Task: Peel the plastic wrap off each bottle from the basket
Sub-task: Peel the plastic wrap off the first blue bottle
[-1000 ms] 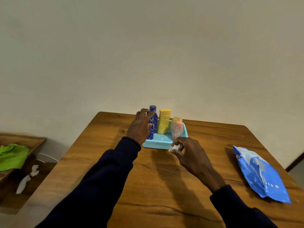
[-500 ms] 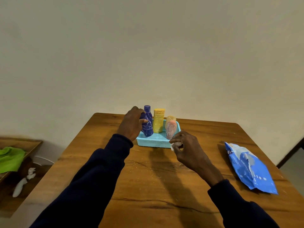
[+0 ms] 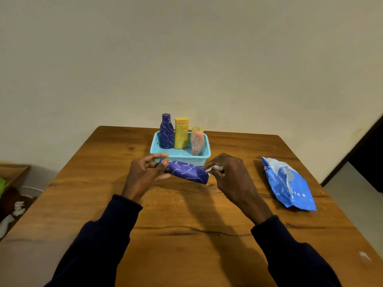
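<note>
Sideways, the crinkle-wrapped blue bottle is gripped by the left hand, the right hand pinching a white scrap.

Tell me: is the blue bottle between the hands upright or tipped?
Tipped: the blue bottle lies sideways outside the basket, the left hand gripping its narrow end.

A single camera rode on my head, looking forward and down over the wooden table toward the far wall. My left hand and right hand sat near it, mid-frame.
</note>
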